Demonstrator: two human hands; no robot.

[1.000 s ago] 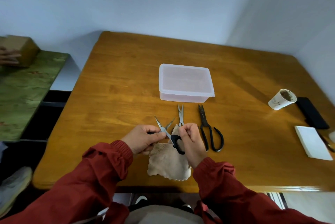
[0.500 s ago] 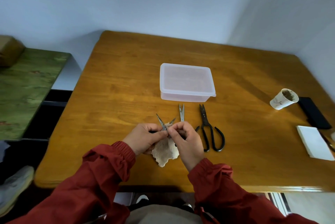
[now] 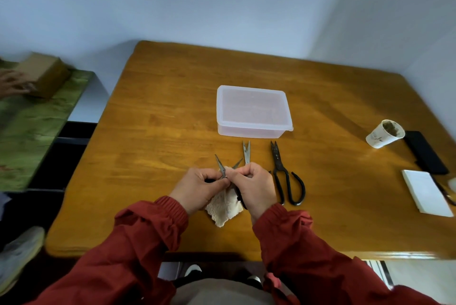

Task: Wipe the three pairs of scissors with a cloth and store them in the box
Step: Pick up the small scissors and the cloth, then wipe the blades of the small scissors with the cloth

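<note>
On the wooden table (image 3: 172, 112), a paper cup (image 3: 385, 134) lies tipped beside a black phone (image 3: 425, 152) and a white pad (image 3: 427, 192), while a cardboard box (image 3: 45, 77) sits on a green mat (image 3: 32, 127) at far left.

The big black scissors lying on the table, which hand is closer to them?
The right hand. It sits just beside the big black scissors, on their left, not touching them. The left hand is farther away, beyond the right hand.

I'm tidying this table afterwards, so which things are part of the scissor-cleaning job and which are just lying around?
Part of the job:
small open scissors, in the left hand
cloth, in the right hand
silver scissors
black scissors
plastic box, lid on

Just lying about:
paper cup
black phone
white pad
</note>
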